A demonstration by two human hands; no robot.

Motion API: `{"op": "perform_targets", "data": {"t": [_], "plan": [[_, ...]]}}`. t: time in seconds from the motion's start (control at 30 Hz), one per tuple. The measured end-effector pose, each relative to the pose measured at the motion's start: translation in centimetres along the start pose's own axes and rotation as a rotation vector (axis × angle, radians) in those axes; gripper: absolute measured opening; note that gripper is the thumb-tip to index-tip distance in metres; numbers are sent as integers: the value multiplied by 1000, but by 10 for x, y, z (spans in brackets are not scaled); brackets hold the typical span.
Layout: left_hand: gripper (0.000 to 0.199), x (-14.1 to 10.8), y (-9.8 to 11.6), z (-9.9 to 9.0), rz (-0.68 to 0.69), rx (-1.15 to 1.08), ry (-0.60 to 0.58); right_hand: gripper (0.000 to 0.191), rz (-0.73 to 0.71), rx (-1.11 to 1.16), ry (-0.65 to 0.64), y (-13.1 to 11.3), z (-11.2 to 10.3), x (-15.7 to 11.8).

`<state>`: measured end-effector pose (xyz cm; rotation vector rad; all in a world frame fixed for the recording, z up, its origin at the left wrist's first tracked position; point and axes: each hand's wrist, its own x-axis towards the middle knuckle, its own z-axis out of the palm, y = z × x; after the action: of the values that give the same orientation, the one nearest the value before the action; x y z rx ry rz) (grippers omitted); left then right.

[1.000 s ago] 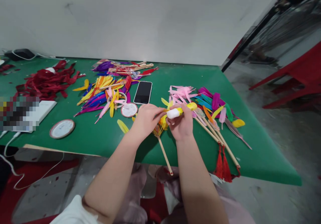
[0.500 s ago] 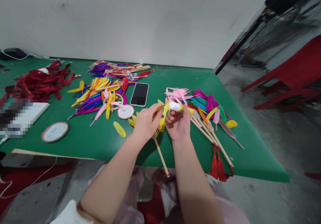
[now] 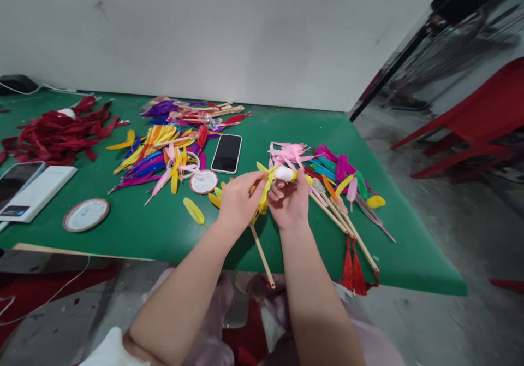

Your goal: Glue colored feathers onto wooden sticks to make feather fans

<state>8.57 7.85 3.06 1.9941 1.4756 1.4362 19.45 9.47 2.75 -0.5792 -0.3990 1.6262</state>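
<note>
Pinching one yellow feather (image 3: pixel 273 171), left fingers (image 3: pixel 257 179) closed, right fingers (image 3: pixel 277 192) curled round one white-and-yellow bottle (image 3: pixel 283 173), two round discs (image 3: pixel 86 214) further left

The green surface (image 3: pixel 147 232) has dark red strips (image 3: pixel 61 139), bright feathers (image 3: pixel 164 135), a phone (image 3: pixel 226 153) and two round white discs (image 3: pixel 87 214) on it.

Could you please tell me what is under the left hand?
Yellow feathers show on both sides of the left hand, and a wooden handle reaches past the near edge of the green table. What lies directly beneath the hand is covered.
</note>
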Motion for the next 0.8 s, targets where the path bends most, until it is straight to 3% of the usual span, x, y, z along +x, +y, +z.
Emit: {"op": "perform_targets", "data": {"t": [0.5, 0.67, 0.8], "plan": [[19, -1, 0, -1, 100, -29, 8, 40, 7, 33, 6, 0, 0, -1], [19, 0, 1, -3, 22, -19, 42, 38, -5, 46, -15, -1, 0, -1], [18, 0, -1, 0, 33, -2, -3, 37, 3, 42, -28, 0, 0, -1]]}}
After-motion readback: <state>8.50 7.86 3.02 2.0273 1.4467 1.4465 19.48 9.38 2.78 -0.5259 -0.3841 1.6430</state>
